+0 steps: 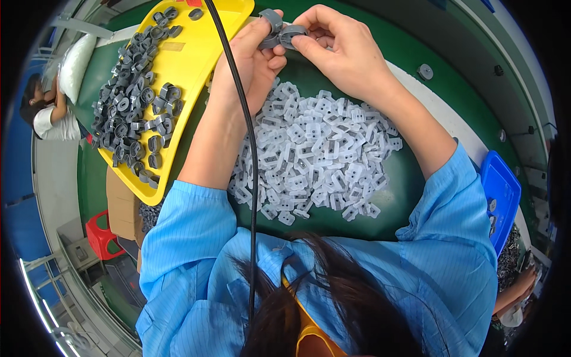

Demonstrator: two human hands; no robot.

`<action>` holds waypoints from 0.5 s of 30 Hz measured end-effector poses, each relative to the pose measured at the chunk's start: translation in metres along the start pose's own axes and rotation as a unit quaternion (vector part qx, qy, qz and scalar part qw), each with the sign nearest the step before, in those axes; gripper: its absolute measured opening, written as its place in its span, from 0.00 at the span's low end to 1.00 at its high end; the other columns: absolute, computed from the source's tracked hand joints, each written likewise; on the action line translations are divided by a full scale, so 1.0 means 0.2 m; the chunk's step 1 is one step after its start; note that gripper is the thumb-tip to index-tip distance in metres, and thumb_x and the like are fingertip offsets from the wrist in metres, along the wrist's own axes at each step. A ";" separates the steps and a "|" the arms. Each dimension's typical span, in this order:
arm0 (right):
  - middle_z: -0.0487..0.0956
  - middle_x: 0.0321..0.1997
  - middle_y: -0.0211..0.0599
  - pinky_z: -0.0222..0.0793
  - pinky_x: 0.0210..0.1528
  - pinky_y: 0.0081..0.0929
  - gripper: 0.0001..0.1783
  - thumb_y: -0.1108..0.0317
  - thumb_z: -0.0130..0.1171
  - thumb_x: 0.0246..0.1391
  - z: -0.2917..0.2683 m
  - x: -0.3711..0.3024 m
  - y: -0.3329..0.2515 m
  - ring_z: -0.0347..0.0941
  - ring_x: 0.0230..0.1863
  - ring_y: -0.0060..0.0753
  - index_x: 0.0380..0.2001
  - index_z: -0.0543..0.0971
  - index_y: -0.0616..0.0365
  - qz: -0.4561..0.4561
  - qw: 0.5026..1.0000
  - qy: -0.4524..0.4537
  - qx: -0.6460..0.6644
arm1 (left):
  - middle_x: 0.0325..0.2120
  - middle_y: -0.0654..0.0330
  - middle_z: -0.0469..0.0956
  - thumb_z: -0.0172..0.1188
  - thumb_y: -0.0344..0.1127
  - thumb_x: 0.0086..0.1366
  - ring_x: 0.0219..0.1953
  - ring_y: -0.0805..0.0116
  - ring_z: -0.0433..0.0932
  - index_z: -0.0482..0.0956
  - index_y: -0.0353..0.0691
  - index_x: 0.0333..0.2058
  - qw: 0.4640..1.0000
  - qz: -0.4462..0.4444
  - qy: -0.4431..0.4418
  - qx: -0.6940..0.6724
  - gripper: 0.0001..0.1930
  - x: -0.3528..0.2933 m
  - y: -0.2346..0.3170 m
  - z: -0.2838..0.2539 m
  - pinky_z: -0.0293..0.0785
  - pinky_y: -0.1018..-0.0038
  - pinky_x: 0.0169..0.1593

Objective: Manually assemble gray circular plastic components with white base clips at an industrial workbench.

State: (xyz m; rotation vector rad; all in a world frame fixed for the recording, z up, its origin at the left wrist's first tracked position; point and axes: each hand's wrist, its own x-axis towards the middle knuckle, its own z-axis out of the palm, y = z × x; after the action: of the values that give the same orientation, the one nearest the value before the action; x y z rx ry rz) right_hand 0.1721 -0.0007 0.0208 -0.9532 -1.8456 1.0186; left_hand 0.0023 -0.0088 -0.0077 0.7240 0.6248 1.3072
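Near the far edge of the table, my left hand (254,68) is closed around grey plastic parts (272,21) with curved, ring-like walls. Close against them, my right hand (351,56) pinches a round grey plastic part (291,37) between thumb and fingers. The grey parts touch or nearly touch, and my fingers partly hide them, so I cannot tell whether they are joined. Below both hands, between my forearms, lies a wide pile of small translucent white plastic pieces (321,149). Left of my left hand, a yellow tray (193,56) carries many similar grey parts (128,95).
A black cable (254,178) hangs across the view, in front of my left forearm. At right is a blue tray (505,178) with a few parts. Cardboard (122,205) and a red stool (101,235) stand at left. One person (56,116) handles a white bag (77,68); another's hand (523,284) shows lower right.
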 end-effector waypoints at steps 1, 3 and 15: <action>0.73 0.21 0.30 0.67 0.29 0.21 0.08 0.72 0.56 0.53 0.00 0.01 0.02 0.69 0.25 0.18 0.32 0.71 0.65 -0.008 1.000 0.000 -0.028 | 0.35 0.59 0.73 0.50 0.36 0.68 0.29 0.75 0.69 0.69 0.33 0.49 1.000 0.006 -0.003 0.020 0.15 0.01 0.00 -0.01 0.63 0.81 0.29; 0.73 0.21 0.31 0.68 0.29 0.22 0.08 0.72 0.55 0.53 0.01 0.02 0.06 0.69 0.25 0.19 0.33 0.70 0.65 -0.015 0.999 0.020 -0.036 | 0.36 0.58 0.73 0.49 0.36 0.68 0.30 0.74 0.69 0.67 0.32 0.51 0.997 0.014 0.020 0.067 0.17 0.01 -0.01 0.00 0.63 0.81 0.29; 0.76 0.37 0.34 0.69 0.40 0.29 0.09 0.74 0.57 0.48 -0.23 0.12 0.31 0.73 0.37 0.35 0.35 0.79 0.57 -0.177 0.891 0.116 -0.402 | 0.34 0.54 0.72 0.53 0.33 0.66 0.37 0.65 0.77 0.66 0.30 0.49 0.994 0.062 0.047 0.079 0.17 0.02 0.12 -0.07 0.73 0.82 0.25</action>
State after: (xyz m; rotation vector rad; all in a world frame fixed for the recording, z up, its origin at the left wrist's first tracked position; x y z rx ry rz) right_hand 0.2172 0.0572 -0.0113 -1.0683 -2.1447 -0.1272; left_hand -0.0230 -0.0015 0.0009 0.8446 0.7748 1.4232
